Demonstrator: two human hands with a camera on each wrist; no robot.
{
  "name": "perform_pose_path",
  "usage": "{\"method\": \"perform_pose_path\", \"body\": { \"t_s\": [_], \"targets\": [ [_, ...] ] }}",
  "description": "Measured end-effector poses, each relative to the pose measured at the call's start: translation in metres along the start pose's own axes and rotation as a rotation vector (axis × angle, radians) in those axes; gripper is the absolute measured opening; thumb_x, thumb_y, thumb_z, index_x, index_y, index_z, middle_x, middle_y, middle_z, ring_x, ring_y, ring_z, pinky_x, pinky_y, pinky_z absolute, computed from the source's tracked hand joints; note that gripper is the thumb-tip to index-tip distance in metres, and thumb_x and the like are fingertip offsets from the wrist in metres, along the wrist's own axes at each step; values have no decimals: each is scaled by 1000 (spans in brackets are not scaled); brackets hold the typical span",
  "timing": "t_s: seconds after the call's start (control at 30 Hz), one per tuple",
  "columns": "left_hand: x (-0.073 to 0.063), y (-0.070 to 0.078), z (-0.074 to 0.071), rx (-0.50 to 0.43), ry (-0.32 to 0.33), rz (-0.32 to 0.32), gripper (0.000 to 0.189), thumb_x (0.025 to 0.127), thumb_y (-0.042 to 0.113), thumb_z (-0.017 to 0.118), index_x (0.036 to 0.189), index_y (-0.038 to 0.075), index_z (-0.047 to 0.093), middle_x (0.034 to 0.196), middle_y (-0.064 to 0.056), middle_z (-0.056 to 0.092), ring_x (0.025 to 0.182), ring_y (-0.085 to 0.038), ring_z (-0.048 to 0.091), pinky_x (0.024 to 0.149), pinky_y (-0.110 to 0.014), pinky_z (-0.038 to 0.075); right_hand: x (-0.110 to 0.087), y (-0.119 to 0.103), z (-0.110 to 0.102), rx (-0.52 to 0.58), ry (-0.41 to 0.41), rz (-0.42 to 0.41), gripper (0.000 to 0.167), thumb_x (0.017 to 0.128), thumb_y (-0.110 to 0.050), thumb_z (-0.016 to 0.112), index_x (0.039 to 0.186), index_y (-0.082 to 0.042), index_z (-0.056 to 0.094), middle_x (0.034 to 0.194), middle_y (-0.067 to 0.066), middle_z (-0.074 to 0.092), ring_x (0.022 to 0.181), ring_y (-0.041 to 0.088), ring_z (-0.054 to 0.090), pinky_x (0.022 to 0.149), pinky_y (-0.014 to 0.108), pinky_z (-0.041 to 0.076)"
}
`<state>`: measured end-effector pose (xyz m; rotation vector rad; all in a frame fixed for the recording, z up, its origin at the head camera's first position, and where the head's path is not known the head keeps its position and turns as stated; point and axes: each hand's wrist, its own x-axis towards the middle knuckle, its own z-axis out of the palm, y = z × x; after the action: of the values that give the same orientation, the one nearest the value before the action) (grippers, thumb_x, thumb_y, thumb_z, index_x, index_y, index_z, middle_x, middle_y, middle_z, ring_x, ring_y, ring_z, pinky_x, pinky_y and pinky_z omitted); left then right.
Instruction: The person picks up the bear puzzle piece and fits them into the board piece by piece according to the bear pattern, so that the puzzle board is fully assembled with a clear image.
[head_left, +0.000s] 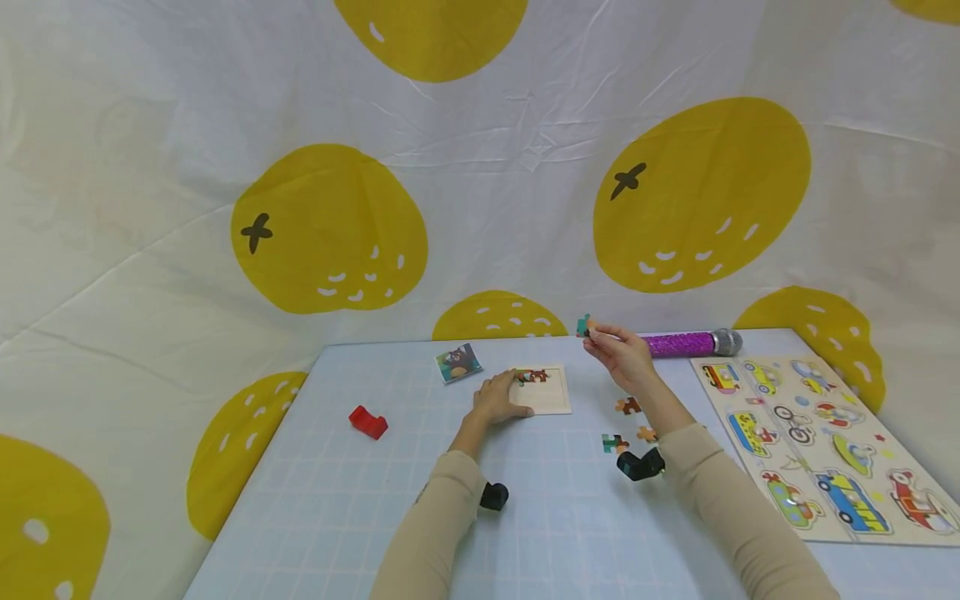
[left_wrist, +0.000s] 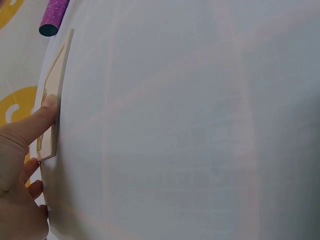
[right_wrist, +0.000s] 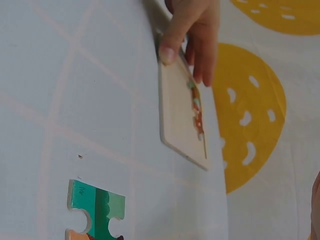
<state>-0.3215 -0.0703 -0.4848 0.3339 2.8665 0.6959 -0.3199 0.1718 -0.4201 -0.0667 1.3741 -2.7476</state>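
Note:
My left hand (head_left: pixel 495 398) holds the left side of a small wooden puzzle tray (head_left: pixel 553 398), its thumb pressing on the tray's near side. A few joined pieces with a brown and red picture (head_left: pixel 534 377) lie along the tray's far edge. Raised off the table to the right of the tray, my right hand (head_left: pixel 628 360) pinches a green jigsaw piece (head_left: pixel 582 326) between thumb and fingers. Below the right forearm lie several loose pieces, among them a brown one (head_left: pixel 628 406), an orange one (head_left: pixel 647 433) and a green one (right_wrist: pixel 100 205).
Behind the left hand lies a square bear picture (head_left: pixel 458 362). A red curved block (head_left: pixel 368 422) sits further left. A purple glitter microphone (head_left: pixel 682 344) lies by the back edge, and a large vehicle puzzle board (head_left: pixel 806 429) covers the right side. A patterned cloth (head_left: pixel 517 208) hangs behind.

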Motion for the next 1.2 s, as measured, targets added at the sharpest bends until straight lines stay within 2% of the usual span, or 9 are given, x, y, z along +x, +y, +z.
{"method": "perform_pose_path", "body": {
  "t_s": [0.13, 0.2, 0.27, 0.4, 0.63, 0.77, 0.9, 1.07, 1.2],
  "targets": [
    [0, -1, 0, -61, 16, -9, 83, 79, 41, 74, 145, 11, 35, 146, -15, 38, 132, -36, 33, 105, -55, 28, -2, 10, 4, -87, 4, 6, 32, 91, 10, 52, 122, 4, 51, 84, 7, 69, 72, 15, 69, 74, 25, 55],
    [-1, -2, 0, -62, 17, -12, 82, 79, 41, 74, 144, 10, 35, 146, -16, 37, 133, -37, 33, 106, -55, 27, -3, 18, 5, -188, 3, 22, 44, 91, 10, 53, 134, 6, 42, 83, 5, 69, 72, 14, 69, 74, 26, 55],
    [-1, -2, 0, -46, 16, -9, 81, 80, 42, 72, 144, 9, 35, 147, -17, 36, 134, -37, 32, 107, -55, 27, -4, 27, 6, -307, -3, 42, 49, 90, 9, 53, 137, 9, 38, 82, 5, 69, 71, 12, 69, 76, 29, 55],
    [-3, -4, 0, -16, 8, 5, 83, 81, 45, 70, 146, 8, 33, 149, -17, 32, 136, -38, 29, 108, -54, 26, -6, 47, 9, -494, -25, 78, 46, 89, 7, 56, 132, 14, 41, 83, 8, 68, 68, 10, 67, 73, 29, 56],
    [-6, -10, -4, -73, -22, 35, 87, 79, 41, 72, 147, 6, 30, 152, -16, 28, 138, -39, 24, 109, -56, 23, -5, 73, 25, -802, -80, 130, 34, 84, 1, 65, 114, 14, 55, 73, 9, 69, 60, 11, 64, 59, 23, 54],
    [-6, -13, -3, -134, -12, 60, 83, 79, 31, 75, 145, 3, 33, 151, -17, 29, 138, -40, 25, 107, -57, 24, -4, 87, 34, -1054, -122, 63, 25, 79, -2, 69, 101, 10, 63, 74, 12, 69, 59, 9, 61, 52, 20, 48],
    [-5, -15, 0, -210, 15, 81, 80, 77, 25, 77, 142, 0, 38, 148, -20, 32, 137, -40, 26, 108, -56, 25, -3, 99, 36, -1238, -177, -31, 18, 79, -2, 68, 94, 7, 65, 79, 15, 70, 66, 15, 64, 54, 23, 49],
    [-5, -14, 1, -237, 41, 94, 79, 75, 22, 80, 140, -3, 40, 146, -21, 35, 137, -40, 27, 109, -52, 26, 0, 105, 34, -1359, -234, -114, 16, 80, -4, 71, 90, 7, 66, 76, 11, 67, 68, 18, 62, 58, 26, 49],
    [-6, -14, 1, -230, 59, 92, 78, 74, 21, 81, 137, -5, 43, 145, -20, 37, 136, -39, 28, 110, -49, 26, 1, 104, 36, -1403, -292, -126, 17, 78, -4, 73, 89, 7, 66, 77, 9, 66, 69, 17, 60, 62, 27, 50]
  ]
}}
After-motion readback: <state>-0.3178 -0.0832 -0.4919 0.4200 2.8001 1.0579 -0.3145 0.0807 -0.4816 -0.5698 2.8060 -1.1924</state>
